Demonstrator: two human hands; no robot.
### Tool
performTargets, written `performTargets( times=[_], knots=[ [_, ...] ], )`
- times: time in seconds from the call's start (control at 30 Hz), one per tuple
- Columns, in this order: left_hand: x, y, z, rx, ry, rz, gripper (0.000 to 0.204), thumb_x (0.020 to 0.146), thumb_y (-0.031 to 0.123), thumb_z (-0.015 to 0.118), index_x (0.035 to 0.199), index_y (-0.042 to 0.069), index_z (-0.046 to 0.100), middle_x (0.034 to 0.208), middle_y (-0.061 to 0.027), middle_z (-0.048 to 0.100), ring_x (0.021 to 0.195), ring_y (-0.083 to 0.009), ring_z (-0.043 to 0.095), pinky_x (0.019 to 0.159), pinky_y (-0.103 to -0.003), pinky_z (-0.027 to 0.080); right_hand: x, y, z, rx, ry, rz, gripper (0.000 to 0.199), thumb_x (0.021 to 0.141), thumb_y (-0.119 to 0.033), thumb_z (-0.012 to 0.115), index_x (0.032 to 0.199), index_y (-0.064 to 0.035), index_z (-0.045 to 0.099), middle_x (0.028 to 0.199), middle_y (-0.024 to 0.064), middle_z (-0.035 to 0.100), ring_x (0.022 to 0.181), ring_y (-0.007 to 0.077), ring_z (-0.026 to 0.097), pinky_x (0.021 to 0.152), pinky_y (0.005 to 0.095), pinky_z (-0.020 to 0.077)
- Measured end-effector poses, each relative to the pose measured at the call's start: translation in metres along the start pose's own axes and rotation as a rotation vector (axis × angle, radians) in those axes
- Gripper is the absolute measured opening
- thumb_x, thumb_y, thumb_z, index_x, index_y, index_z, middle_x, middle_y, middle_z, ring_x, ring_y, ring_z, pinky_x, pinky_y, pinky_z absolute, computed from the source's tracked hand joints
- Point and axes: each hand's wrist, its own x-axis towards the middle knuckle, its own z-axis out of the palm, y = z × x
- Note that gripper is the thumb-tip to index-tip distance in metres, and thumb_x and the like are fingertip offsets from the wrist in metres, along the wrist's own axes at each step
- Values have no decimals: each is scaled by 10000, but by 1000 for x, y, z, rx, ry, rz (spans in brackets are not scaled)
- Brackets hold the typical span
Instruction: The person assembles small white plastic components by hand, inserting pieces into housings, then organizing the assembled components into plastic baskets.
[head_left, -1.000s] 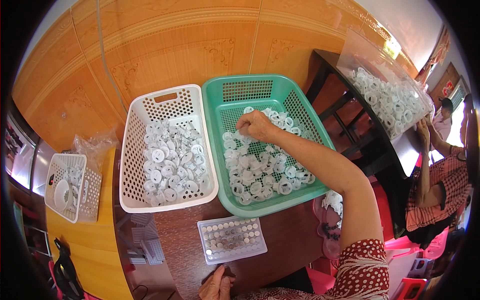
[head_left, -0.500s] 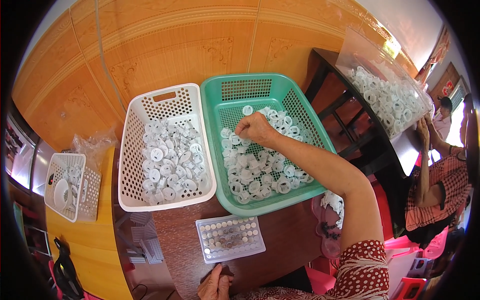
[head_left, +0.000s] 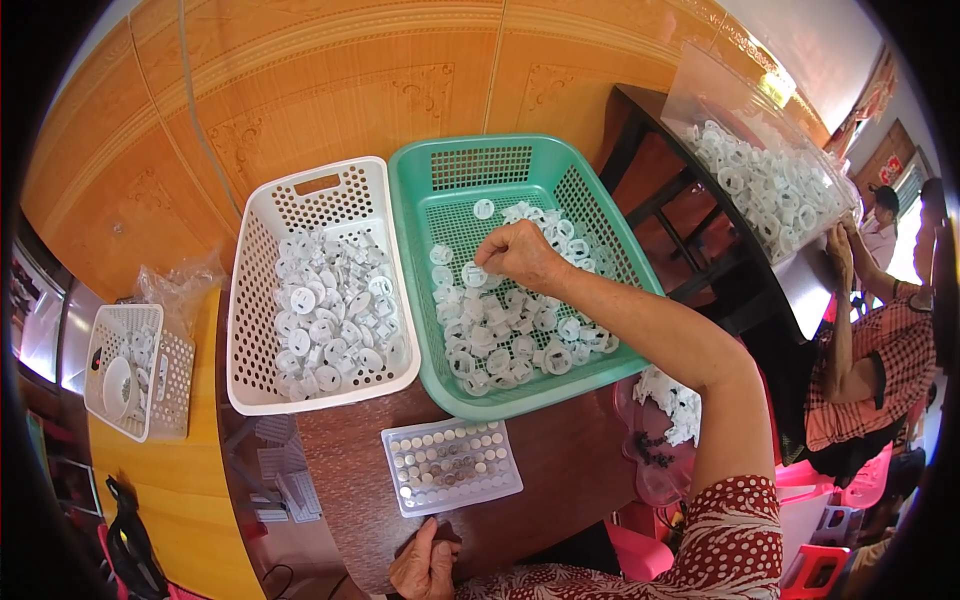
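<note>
Round translucent pieces (head_left: 515,325) in latticed basket (head_left: 480,408)

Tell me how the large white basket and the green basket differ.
The large white basket has round holes in its walls; the green basket has fine gridded ones.
The large white basket has a handle slot in its far wall; the green basket shows none there.
The right hand is at the green basket's contents; no hand is at the large white basket's.
Both hold many small pale pieces.

White round plastic parts (head_left: 500,338), loosely heaped, in green basket (head_left: 500,406)
</note>
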Motion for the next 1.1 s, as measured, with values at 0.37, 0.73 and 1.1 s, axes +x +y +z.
performTargets(
  times=[0.37,0.73,1.1],
  knots=[
    [1,-8,7,-19,144,170,288,866,-35,546,1146,-99,567,714,-126,635,588,-189,583,567,-301,496,-20,-13,-27,-15,119,53,54,673,-33,671,697,15,675,654,101,658,620,159,629,615,300,510],
    [-13,5,3,-235,-75,-83,307,923,42,502,1209,-69,521,815,-133,642,698,-174,598,659,-288,501,-67,-41,-63,39,245,163,74,663,-50,668,696,14,680,650,104,656,622,154,616,607,292,488],
    [39,79,46,-1237,-590,-535,676,946,476,386,1416,21,214,1106,-276,558,830,-283,613,647,-322,482,-215,-154,-75,426,-160,166,74,772,-1,675,843,-23,667,826,29,639,796,99,588,682,234,462]
  ],
)
